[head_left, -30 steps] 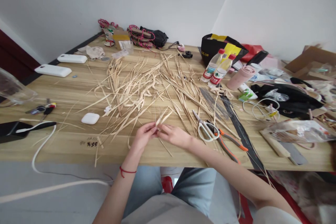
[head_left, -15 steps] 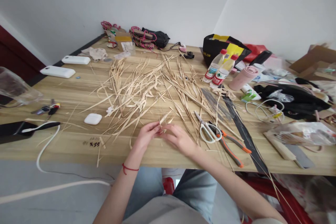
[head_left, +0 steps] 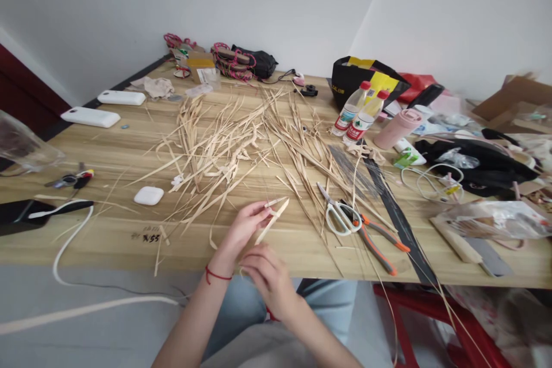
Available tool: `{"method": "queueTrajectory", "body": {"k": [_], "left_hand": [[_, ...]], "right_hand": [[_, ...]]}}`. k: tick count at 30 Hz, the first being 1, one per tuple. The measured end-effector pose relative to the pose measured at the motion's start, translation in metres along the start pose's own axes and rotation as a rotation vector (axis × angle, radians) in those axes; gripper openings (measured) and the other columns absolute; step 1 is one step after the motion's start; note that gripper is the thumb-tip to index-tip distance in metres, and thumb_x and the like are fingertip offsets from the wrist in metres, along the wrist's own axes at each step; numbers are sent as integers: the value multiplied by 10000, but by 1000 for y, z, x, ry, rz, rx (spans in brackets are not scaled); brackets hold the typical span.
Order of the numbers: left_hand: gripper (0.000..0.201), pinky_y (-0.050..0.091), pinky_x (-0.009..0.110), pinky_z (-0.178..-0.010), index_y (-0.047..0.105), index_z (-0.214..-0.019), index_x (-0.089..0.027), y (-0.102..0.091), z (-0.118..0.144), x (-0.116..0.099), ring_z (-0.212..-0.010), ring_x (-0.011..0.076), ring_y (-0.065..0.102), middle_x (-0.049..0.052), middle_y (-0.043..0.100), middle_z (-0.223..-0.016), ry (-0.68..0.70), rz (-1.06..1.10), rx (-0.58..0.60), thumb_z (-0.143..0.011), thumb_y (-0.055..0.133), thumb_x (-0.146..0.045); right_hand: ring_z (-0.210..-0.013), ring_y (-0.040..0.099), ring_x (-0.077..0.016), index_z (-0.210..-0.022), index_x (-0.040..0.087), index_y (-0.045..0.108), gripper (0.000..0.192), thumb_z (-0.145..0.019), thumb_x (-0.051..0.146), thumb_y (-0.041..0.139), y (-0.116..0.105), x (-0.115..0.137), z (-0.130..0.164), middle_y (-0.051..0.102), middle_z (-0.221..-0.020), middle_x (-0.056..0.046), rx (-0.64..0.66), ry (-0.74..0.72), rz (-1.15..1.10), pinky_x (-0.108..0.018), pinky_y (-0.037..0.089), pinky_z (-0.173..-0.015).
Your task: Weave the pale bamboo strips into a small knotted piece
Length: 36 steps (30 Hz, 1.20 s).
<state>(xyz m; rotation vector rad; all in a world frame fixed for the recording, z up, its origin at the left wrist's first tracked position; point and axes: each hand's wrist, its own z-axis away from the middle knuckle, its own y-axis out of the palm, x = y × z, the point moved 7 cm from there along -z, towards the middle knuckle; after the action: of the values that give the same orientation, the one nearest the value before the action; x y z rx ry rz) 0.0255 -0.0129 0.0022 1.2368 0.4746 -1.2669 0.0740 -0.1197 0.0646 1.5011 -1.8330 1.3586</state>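
My left hand (head_left: 246, 225) is closed in a pinch on a pale straw strip (head_left: 272, 222), above the table's front edge. The strip is folded, with pointed ends sticking out to the right of the fingertips. Lower and nearer my body, my right hand (head_left: 268, 279) has its fingers curled round the strip's other part, and a thin loop shows at its fingertips. Part of the strip is hidden behind the right fingers. Beyond the hands lies a loose heap of straw strips (head_left: 224, 144), with a twisted, braided-looking piece (head_left: 236, 162) on it.
Right of my hands lie scissors (head_left: 340, 215) and orange-handled pliers (head_left: 379, 241). Two bottles (head_left: 360, 118), a pink tumbler (head_left: 397, 128) and a black bag (head_left: 366, 83) stand farther back. A white earphone case (head_left: 149, 195) and keys (head_left: 71, 179) are at left.
My right hand has moved down and toward my body, away from the left fingertips, drawing along the strip. More of the strip now shows between the hands. The left hand stays nearly in place.
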Motion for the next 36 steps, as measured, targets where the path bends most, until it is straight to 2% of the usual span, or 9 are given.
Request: {"method": "queueTrajectory", "body": {"k": [5,9,12,15,17,20,26,30,36], "left_hand": [[343,489,299,-838,650,-1033,-136,4,-1,-3,-959,212,637,121,675,-1065,-27,-34,54,-733,681,-300],[334,506,301,-798,661,-1006,-126,0,-3,-2,-954,228,640,134,673,-1072,-24,-55,26,-735,679,-321],[354,515,294,-763,661,-1013,-120,-4,-4,0,-911,226,653,142,672,-1073,-25,-67,12,-732,682,-334],[369,519,300,-760,656,-1029,-114,-3,-3,-1,-892,226,657,149,671,-1071,-24,-72,52,-756,653,-363],[372,517,309,-783,646,-1049,-120,-1,-1,-3,-904,224,655,146,669,-1078,-12,-74,78,-781,621,-378],[342,519,303,-781,640,-1045,-141,-1,0,-6,-916,218,654,135,656,-1111,0,-77,60,-779,629,-354],[271,534,278,-684,641,-987,-134,-4,-2,-5,-877,223,665,137,681,-1029,-16,-109,-25,-737,666,-237],[233,546,287,-669,626,-957,-132,-7,-2,-5,-838,214,671,125,687,-991,-13,-163,-59,-735,648,-199],[273,555,309,-657,594,-934,-147,-9,-12,-7,-748,211,688,96,709,-843,-78,-203,-11,-707,696,-259]], "right_hand": [[-895,592,-165,-971,225,604,148,-899,235,475,21,10,4,646,-927,-56,80,31,-112,-306,502,-812],[-922,595,-165,-999,220,602,148,-878,245,519,15,12,4,642,-962,-58,87,57,-162,-301,496,-832],[-991,578,-178,-1067,215,568,198,-889,222,480,-5,-1,4,626,-1026,-77,-26,108,-114,-330,482,-875],[-985,579,-194,-1032,204,560,198,-902,203,410,-42,-30,3,628,-1005,-94,-297,193,9,-375,473,-883],[-968,584,-210,-1012,190,571,204,-898,238,410,-64,-55,0,625,-998,-109,-416,287,51,-392,486,-850],[-950,603,-216,-1048,164,564,264,-869,333,468,-83,-92,-9,625,-1048,-126,-467,476,-15,-411,485,-863],[-858,661,-213,-989,133,599,400,-747,450,620,-74,-125,-41,676,-980,-122,-265,683,-329,-350,527,-805],[-705,676,-189,-842,121,637,343,-706,433,672,-62,-143,-49,702,-802,-94,-105,843,-432,-310,552,-696],[-673,677,-160,-775,125,685,260,-641,335,760,-65,-156,-56,706,-722,-55,93,959,-607,-295,556,-737]]}}
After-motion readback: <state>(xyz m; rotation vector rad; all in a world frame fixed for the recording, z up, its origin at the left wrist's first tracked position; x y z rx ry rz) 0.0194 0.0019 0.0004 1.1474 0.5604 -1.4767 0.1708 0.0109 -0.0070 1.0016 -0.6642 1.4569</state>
